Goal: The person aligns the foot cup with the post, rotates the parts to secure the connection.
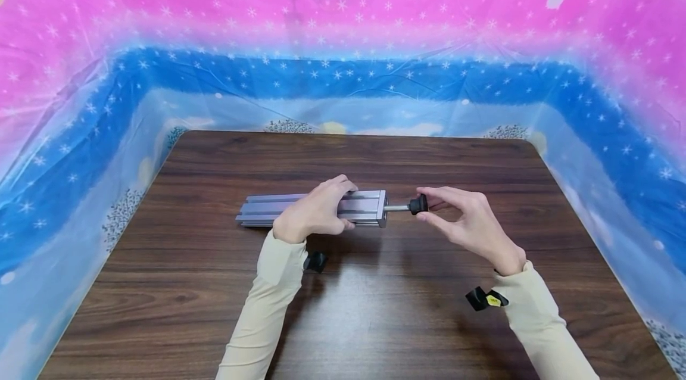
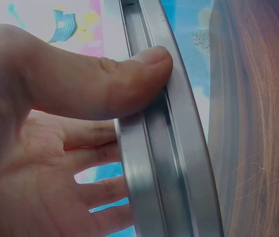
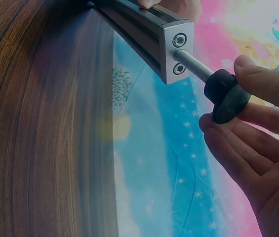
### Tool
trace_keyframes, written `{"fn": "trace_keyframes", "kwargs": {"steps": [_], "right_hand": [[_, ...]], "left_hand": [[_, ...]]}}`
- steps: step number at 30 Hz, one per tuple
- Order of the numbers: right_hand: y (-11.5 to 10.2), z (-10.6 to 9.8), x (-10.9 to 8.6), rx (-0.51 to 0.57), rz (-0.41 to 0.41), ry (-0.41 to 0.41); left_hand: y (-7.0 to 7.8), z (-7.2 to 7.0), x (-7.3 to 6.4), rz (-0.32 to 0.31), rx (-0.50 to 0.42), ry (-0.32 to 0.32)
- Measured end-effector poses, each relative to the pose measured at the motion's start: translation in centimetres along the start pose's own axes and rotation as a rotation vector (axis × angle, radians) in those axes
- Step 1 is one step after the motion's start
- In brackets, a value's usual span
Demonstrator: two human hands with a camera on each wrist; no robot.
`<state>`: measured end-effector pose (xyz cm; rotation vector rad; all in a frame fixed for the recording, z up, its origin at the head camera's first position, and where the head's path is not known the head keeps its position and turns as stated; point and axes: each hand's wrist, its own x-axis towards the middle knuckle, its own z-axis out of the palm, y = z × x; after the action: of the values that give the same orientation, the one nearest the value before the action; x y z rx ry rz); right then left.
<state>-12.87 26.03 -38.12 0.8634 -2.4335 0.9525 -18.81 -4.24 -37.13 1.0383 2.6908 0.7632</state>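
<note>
Nearest, behind the fingers, a cream left sleeve [image 1: 268,308] and right sleeve [image 1: 541,314] are covering the forearms. A small black device [image 1: 316,261] is sitting by the left wrist, and a black block with a yellow label [image 1: 479,298] is sticking out beside the right one. Ahead of these, the left hand [image 1: 316,210] is gripping a grooved metal bar [image 1: 361,205], its thumb pressing over the slot on the near side while its other fingers are reaching to the far side. The bar is lying crosswise, its longer part extending to the left of those fingers. To their right, an end plate [image 3: 171,55] is showing two screws [image 3: 179,40], with a threaded rod [image 3: 194,65] standing out between them. The rod is running to a black knob [image 3: 224,94], which the right hand [image 1: 468,219] is pinching between thumb and fingertips. A dark wooden table [image 1: 161,296] is spreading beneath and beyond all the fingers. Farthest off, a pink and blue cloth [image 1: 343,16] is hanging past the table's far edge, showing white snowflakes.
</note>
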Motion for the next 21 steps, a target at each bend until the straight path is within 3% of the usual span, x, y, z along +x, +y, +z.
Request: {"fn": "trace_keyframes", "kwargs": {"steps": [13, 21], "right_hand": [[-0.42, 0.68, -0.05, 0.004, 0.12, 0.026], [-0.89, 0.86, -0.06, 0.027, 0.279, 0.007]], "left_hand": [[-0.14, 0.34, 0.09, 0.002, 0.015, 0.014], [-0.06, 0.61, 0.26, 0.019, 0.054, 0.034]]}}
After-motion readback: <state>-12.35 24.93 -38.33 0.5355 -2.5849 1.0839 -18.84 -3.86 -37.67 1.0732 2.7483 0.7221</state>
